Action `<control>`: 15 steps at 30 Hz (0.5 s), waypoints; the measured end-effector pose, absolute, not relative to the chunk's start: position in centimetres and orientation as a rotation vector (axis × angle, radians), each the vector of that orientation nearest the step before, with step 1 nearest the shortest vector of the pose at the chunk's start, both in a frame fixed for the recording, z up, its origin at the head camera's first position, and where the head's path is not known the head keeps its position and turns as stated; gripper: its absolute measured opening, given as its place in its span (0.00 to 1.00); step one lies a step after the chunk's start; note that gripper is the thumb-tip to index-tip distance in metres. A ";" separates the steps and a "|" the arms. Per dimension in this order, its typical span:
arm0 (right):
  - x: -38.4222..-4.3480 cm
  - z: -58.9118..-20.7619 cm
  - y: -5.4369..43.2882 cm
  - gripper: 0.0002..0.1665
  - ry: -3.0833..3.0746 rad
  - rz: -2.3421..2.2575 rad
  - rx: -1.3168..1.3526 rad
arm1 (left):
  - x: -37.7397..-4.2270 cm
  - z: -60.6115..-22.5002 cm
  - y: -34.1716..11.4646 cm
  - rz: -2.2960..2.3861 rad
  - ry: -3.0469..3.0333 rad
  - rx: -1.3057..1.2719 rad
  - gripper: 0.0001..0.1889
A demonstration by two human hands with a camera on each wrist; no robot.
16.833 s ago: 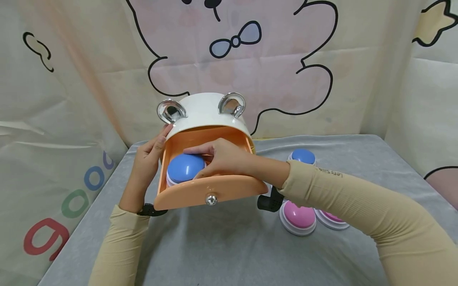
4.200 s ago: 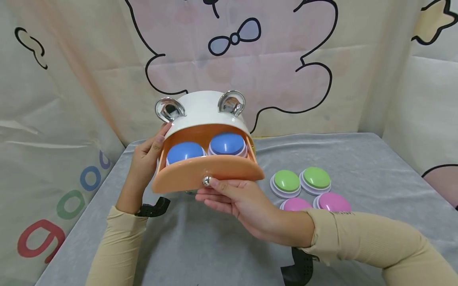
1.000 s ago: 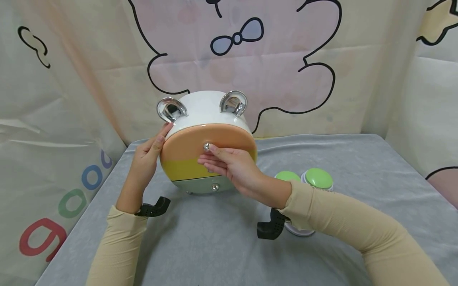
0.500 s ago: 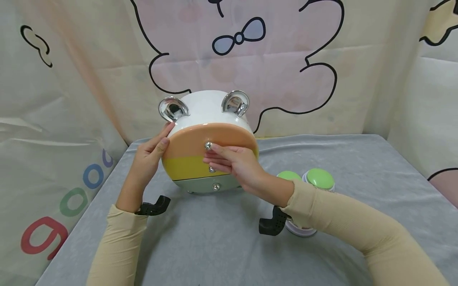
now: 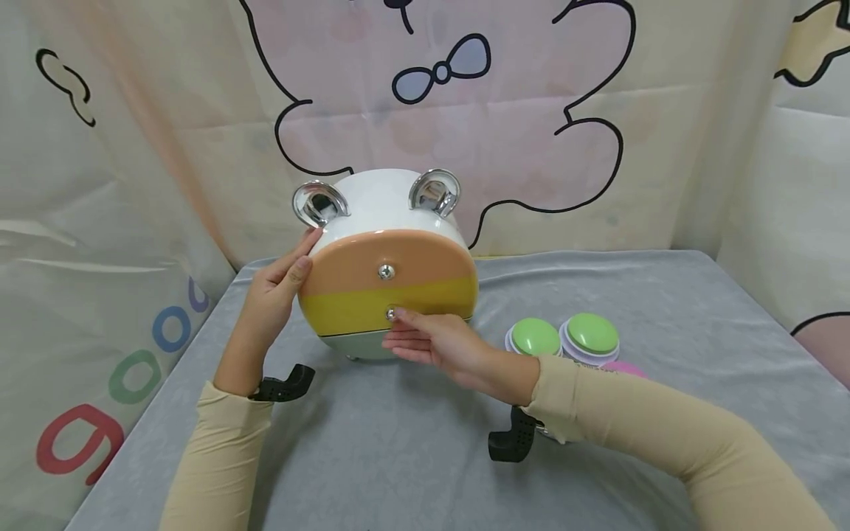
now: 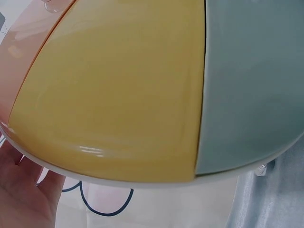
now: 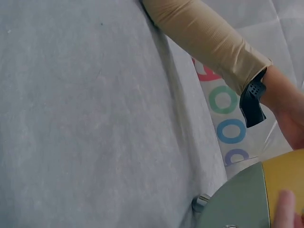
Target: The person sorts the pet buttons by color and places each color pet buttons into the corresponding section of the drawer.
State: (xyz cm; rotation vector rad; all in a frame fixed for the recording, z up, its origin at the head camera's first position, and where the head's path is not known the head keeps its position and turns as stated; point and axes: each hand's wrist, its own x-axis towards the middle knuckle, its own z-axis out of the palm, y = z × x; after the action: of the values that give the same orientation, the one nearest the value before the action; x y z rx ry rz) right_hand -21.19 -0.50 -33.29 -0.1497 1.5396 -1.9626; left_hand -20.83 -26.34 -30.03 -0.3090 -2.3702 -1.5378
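- Drawer box (image 5: 388, 253) stands on the gray counter (image 5: 412, 457), and all its drawers (image 5: 434, 258) look closed.
- Its white shell (image 5: 385, 195) is glossy; I judge it stiff, rather slippery for dry fingers, and perhaps easy to scratch or chip.
- Weight cannot be read from the pictures; I suppose it is moderate, so a strong pull at the front could drag the whole body.
- Right hand (image 5: 454, 348) pinches the small metal knob (image 5: 389, 314) of the yellow drawer (image 5: 345, 313) with the thumb and, it seems, the index finger, which is mostly hidden.
- Left hand (image 5: 268, 299) is not clenched: its rather straight fingers rest against the side, below the silver ear (image 5: 320, 203). This is a good place for steadying.
- For moving a drawer, its round knob seems the best hold; the smooth ears look less safe.
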 end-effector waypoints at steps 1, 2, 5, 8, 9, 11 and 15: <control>-21.2 -33.4 -0.6 0.25 1.524 -1.999 -0.148 | -20.9 -30.1 -26.3 -1.536 -2.371 -0.308 0.24; -21.2 -33.5 -0.8 0.24 1.515 -2.030 -0.145 | -20.9 -30.1 -26.4 -1.536 -2.369 -0.306 0.24; -21.3 -33.7 -1.1 0.23 1.490 -2.075 -0.135 | -21.0 -30.1 -26.4 -1.536 -2.356 -0.316 0.23; -21.2 -33.7 -1.6 0.22 1.477 -2.080 -0.117 | -20.9 -30.1 -26.5 -1.539 -2.342 -0.325 0.23; -21.2 -33.7 -1.7 0.21 1.474 -2.085 -0.109 | -20.8 -30.1 -26.5 -1.535 -2.340 -0.331 0.23; -21.1 -33.7 -1.9 0.20 1.473 -2.101 -0.094 | -20.8 -30.1 -26.4 -1.529 -2.337 -0.337 0.23; -20.8 -33.9 -1.8 0.19 1.487 -2.121 -0.095 | -20.8 -30.1 -26.3 -1.513 -2.349 -0.332 0.23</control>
State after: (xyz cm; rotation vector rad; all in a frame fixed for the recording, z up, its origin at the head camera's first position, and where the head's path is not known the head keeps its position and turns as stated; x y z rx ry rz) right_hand -20.83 -1.76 -33.95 -0.0945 1.4867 -2.1211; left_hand -20.80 -26.32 -30.11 -0.3317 -2.3487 -1.5129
